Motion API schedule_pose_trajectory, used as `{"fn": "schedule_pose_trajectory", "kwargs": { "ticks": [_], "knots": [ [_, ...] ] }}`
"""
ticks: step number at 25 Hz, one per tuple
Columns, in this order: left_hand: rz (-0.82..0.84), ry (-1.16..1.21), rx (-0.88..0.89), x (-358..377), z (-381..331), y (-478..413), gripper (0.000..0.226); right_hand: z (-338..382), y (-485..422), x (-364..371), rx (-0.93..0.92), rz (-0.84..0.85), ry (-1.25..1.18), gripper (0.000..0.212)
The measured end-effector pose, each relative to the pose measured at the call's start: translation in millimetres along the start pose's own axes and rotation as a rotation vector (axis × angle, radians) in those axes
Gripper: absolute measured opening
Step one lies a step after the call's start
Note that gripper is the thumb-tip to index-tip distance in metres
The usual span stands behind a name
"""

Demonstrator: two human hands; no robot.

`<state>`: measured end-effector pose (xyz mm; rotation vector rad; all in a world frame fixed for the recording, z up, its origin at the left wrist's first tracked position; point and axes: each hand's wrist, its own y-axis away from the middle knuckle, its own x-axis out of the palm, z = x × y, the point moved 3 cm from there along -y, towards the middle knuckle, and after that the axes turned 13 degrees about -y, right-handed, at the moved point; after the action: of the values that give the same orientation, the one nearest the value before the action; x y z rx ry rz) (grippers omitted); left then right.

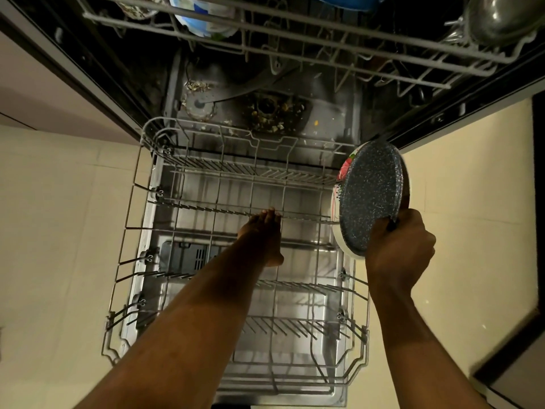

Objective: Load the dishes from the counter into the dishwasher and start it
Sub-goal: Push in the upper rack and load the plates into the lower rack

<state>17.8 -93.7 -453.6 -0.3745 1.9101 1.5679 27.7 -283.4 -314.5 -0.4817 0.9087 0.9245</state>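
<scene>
The right grip [398, 249] curls round the lower rim of a speckled plate [371, 196], held on edge over the lower rack's [218, 169] right side. The left grip [262, 234], fingers straight and empty, reaches the tine row just left of it.

The lower rack [265, 172] stands pulled out over the open dishwasher door [295, 398]. Above and behind it, the upper rack [295, 45] carries a blue-and-white bowl [200, 22] and a steel bowl [501, 16]. Food scraps [274, 113] lie on the tub floor behind it.
</scene>
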Motion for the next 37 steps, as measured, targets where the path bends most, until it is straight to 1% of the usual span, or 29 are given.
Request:
{"fn": "schedule_pose_trajectory", "kwargs": {
  "ticks": [4, 7, 9, 11, 12, 15, 19, 21, 23, 25, 27, 30, 33, 37],
  "knots": [
    [0.009, -0.009, 0.003, -0.9, 0.3, -0.4, 0.1, -7.6, 3.0, 7.4, 0.015, 0.058, 0.005, 0.023],
    [0.013, -0.01, 0.007, -2.3, 0.6, -0.6, 0.102, -9.4, 2.7, 7.1, 0.001, 0.015, -0.07, 0.022],
    [0.018, -0.006, 0.01, -1.9, 1.7, -0.9, 0.102, -7.0, 3.1, 7.9, -0.022, -0.004, -0.046, 0.02],
    [0.023, -0.016, 0.009, -1.3, 1.3, -0.7, 0.102, -1.9, 6.7, 12.0, -0.056, 0.037, 0.003, 0.025],
    [0.026, -0.02, 0.007, -1.2, 1.4, -0.6, 0.102, -0.2, 8.7, 15.9, -0.062, 0.084, 0.035, 0.031],
    [0.03, -0.017, 0.005, -1.2, 1.6, -0.8, 0.101, -3.7, 11.3, 26.9, -0.012, 0.228, 0.127, 0.048],
    [0.026, 0.008, -0.002, -5.8, 2.4, 6.6, 0.097, -5.6, 11.9, 25.8, -0.012, 0.348, 0.204, 0.064],
    [0.015, 0.004, -0.01, -6.4, 4.4, 14.1, 0.096, -6.9, 14.6, 25.7, -0.023, 0.38, 0.196, 0.068],
    [-0.01, 0.002, -0.02, -5.1, 6.9, 23.4, 0.096, -7.3, 22.4, 25.9, -0.06, 0.361, 0.182, 0.066],
    [-0.039, 0.014, -0.026, -2.7, 11.1, 37.0, 0.096, -2.9, 37.8, 24.0, -0.132, 0.311, 0.176, 0.06],
    [-0.056, 0.02, -0.04, 0.7, 15.2, 54.9, 0.093, 4.1, 58.1, 20.5, -0.214, 0.305, 0.15, 0.054],
    [-0.069, 0.068, -0.073, 2.8, 21.3, 92.6, 0.086, 16.4, 81.1, 17.2, -0.25, 0.416, 0.13, 0.056],
    [-0.088, 0.101, -0.109, -5.7, 26.0, 141.8, 0.083, 34.7, 103.4, 7.0, -0.244, 0.525, 0.216, 0.062],
    [-0.171, 0.169, -0.205, -24.8, 33.4, 226.6, 0.079, 80.8, 153.5, -34.3, -0.325, 0.574, 0.259, 0.067]
  ]
}}
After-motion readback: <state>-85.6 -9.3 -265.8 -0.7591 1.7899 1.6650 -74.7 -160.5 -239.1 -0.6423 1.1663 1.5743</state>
